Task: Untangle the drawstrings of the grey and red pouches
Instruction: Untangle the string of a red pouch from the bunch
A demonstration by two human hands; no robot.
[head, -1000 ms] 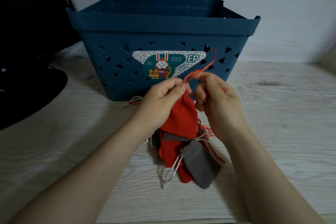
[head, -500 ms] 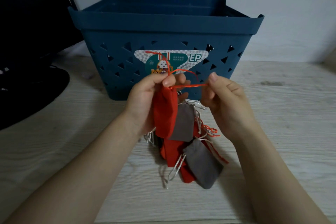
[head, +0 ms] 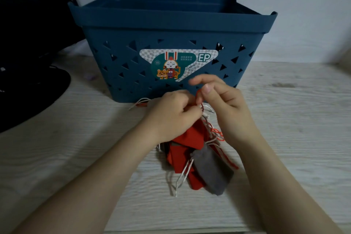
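Observation:
A tangle of red pouches (head: 193, 137) and grey pouches (head: 210, 171) lies on the pale wooden table, in front of the basket. White drawstrings (head: 181, 178) and red drawstrings (head: 217, 132) run between them. My left hand (head: 174, 116) grips the top of a red pouch, fingers curled round it. My right hand (head: 224, 100) sits just to its right, thumb and a finger pinching a red drawstring at the pouch mouth; the forefinger sticks out, blurred. The knot itself is hidden between the hands.
A dark blue plastic basket (head: 171, 24) with triangular holes and a cartoon sticker stands right behind my hands. A loose white string (head: 139, 101) lies at its foot. A black object (head: 28, 89) fills the left side. A white wall is behind.
Both hands have dropped lower and come together. The red string that was stretched between them is no longer taut. The raised pouches have sunk back onto the pile.

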